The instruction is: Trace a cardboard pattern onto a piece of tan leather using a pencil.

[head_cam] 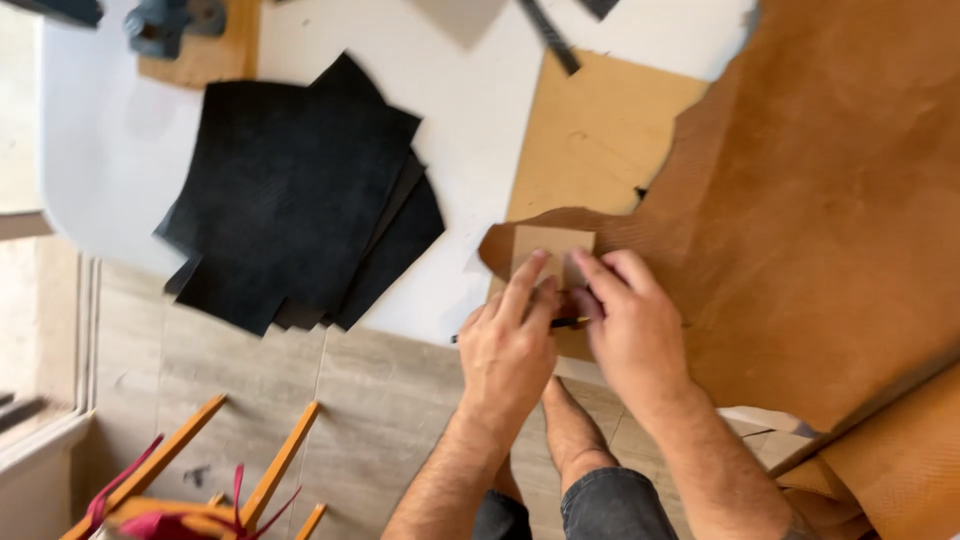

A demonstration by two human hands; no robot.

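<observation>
Nearest us, our left hand (508, 352) and right hand (632, 325) meet at the white counter (470, 150) edge; black leather sheets (300, 200) lie well left, a tan board (590, 135) behind; a large tan hide (820, 210) spreads right; small card template (548, 250) lies on the hide's edge, left fingers (528, 278) pressed flat on it; right fingers (598, 285) pinch a dark pen (560, 323) beside it.
</observation>
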